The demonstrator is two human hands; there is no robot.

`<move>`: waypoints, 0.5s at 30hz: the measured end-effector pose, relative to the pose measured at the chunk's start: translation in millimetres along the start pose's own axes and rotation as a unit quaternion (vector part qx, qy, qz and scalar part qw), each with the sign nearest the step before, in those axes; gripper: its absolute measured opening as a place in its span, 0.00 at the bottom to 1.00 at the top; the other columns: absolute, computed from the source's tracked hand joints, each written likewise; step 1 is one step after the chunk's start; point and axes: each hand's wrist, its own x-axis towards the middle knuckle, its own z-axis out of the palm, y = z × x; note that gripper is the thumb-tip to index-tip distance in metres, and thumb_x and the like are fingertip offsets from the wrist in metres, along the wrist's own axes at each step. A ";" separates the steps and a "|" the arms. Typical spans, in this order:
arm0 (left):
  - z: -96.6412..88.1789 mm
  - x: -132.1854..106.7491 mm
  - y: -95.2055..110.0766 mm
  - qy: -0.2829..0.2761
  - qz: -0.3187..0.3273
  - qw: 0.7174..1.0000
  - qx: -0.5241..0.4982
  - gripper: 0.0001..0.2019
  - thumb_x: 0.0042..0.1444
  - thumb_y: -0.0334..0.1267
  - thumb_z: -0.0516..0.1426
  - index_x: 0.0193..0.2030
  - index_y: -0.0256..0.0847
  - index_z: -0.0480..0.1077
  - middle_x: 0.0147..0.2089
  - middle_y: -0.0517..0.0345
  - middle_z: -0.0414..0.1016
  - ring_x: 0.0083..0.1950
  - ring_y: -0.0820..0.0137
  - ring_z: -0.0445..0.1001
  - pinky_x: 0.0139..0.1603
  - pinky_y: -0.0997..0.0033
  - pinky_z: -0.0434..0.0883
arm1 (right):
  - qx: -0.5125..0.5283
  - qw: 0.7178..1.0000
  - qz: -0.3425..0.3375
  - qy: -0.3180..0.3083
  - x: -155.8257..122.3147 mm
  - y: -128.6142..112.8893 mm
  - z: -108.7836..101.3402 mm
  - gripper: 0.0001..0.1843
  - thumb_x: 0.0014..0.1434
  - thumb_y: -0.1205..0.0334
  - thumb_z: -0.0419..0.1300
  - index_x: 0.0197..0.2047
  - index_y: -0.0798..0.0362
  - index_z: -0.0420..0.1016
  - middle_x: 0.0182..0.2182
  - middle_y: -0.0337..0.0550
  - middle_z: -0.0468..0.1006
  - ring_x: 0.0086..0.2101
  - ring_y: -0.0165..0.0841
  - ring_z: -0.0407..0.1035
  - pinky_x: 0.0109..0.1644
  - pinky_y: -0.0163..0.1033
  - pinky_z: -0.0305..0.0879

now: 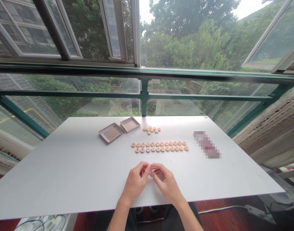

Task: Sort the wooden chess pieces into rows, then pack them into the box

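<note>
My left hand (136, 180) and my right hand (166, 182) meet at the fingertips above the near middle of the white table (72, 186). Pinched between them is a small pale Chinese chess piece (151, 170), mostly covered by the fingers. Just beyond my hands lie two rows of round wooden Chinese chess pieces (158, 149), with red and dark characters facing up. Farther back sits a loose group of Chinese chess pieces (151, 130), whose markings I cannot make out.
At the back left, a shallow open box (111, 141) touches or nearly touches a second shallow tray (130, 131). A blurred-out reddish object (207, 145) lies on the right. Beyond the table stand a green railing (144, 99) and windows. A power strip (259, 213) rests below at right.
</note>
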 end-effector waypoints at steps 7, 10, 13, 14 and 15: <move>-1.5 -0.9 0.7 -0.011 0.004 1.000 -0.005 0.13 0.68 0.46 0.51 0.51 0.44 0.71 0.35 0.59 0.80 0.34 0.69 0.77 0.38 0.72 0.71 | 0.003 1.000 0.004 0.010 1.0 1.0 0.5 0.11 0.67 0.60 0.58 0.52 0.48 0.74 0.44 0.44 0.80 0.42 0.37 0.77 0.49 0.41 0.74; -1.3 -1.1 1.0 -0.014 0.006 1.000 -0.002 0.13 0.67 0.45 0.52 0.53 0.44 0.70 0.36 0.59 0.80 0.35 0.69 0.77 0.37 0.72 0.70 | 0.003 1.000 0.005 0.014 0.8 1.0 0.4 0.12 0.67 0.59 0.58 0.52 0.48 0.74 0.44 0.45 0.80 0.43 0.37 0.77 0.49 0.42 0.74; -0.7 -0.6 1.2 -0.009 0.002 1.000 0.007 0.12 0.66 0.46 0.53 0.51 0.44 0.71 0.34 0.59 0.79 0.33 0.69 0.76 0.35 0.72 0.70 | -0.002 1.000 0.003 0.012 0.9 0.5 0.2 0.12 0.67 0.59 0.58 0.52 0.48 0.75 0.44 0.45 0.80 0.43 0.37 0.77 0.49 0.42 0.74; -0.4 -0.3 1.0 -0.005 -0.001 1.000 0.009 0.12 0.66 0.46 0.53 0.49 0.43 0.71 0.34 0.59 0.79 0.32 0.69 0.75 0.35 0.72 0.69 | -0.002 1.000 0.001 0.010 0.9 0.3 0.1 0.12 0.66 0.59 0.58 0.52 0.49 0.75 0.44 0.45 0.80 0.43 0.37 0.76 0.49 0.42 0.74; -0.1 0.0 0.8 -0.001 -0.005 1.000 0.011 0.12 0.65 0.47 0.54 0.47 0.43 0.71 0.33 0.59 0.79 0.32 0.69 0.75 0.35 0.72 0.69 | -0.003 1.000 -0.001 0.008 0.8 0.0 0.1 0.12 0.66 0.59 0.58 0.51 0.49 0.75 0.44 0.45 0.81 0.43 0.37 0.77 0.49 0.42 0.75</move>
